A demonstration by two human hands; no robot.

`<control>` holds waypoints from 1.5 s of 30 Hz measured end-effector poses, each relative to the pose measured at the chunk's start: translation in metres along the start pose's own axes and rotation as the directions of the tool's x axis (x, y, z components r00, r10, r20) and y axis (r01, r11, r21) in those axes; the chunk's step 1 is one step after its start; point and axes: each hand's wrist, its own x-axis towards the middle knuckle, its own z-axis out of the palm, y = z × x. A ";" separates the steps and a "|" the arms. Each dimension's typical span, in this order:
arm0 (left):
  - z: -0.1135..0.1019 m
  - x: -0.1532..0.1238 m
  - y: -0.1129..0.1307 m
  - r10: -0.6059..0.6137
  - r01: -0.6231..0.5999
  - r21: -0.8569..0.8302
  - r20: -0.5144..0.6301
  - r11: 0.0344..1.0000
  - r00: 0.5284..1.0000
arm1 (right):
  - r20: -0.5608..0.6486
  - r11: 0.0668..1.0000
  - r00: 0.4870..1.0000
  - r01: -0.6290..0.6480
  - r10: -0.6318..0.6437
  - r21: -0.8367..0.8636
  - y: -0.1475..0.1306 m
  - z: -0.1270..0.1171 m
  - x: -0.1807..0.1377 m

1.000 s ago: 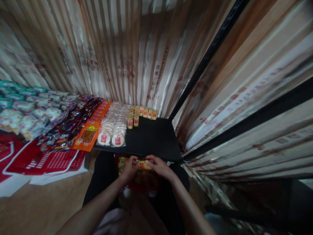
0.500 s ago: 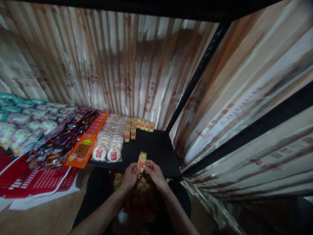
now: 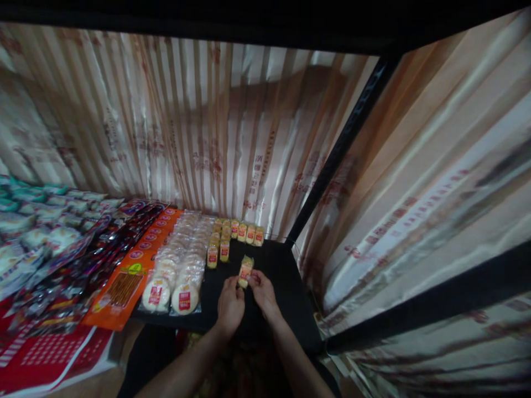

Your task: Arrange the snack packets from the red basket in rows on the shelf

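Between my left hand [image 3: 230, 305] and my right hand [image 3: 263, 291] is a small yellow snack packet [image 3: 245, 271] with a red label and a clear wrapper. The fingers of both hands pinch its lower part, and it stands nearly upright above the black shelf [image 3: 277, 309]. Just beyond it, more yellow packets [image 3: 224, 250] of the same look are lined up in rows. To their left lie overlapping rows of round white crackers [image 3: 185, 297] in clear wrap with red labels.
Left of the crackers are an orange snack bag [image 3: 120, 290], dark shiny packets [image 3: 68, 271] and white packets [image 3: 62, 237]. A red basket [image 3: 53, 354] sits at lower left. Black posts [image 3: 332, 166] and a pleated curtain [image 3: 199, 127] bound the shelf at back and right.
Both hands have carried the yellow packet forward over the shelf, closer to the rows. The view has tilted up, so the shelf sits lower in the picture and the container below is mostly hidden.
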 end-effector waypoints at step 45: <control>0.028 0.130 0.004 -0.005 0.005 -0.303 0.003 0.953 1.000 | -0.046 0.926 0.941 0.320 -0.335 -0.200 0.000 0.047 0.114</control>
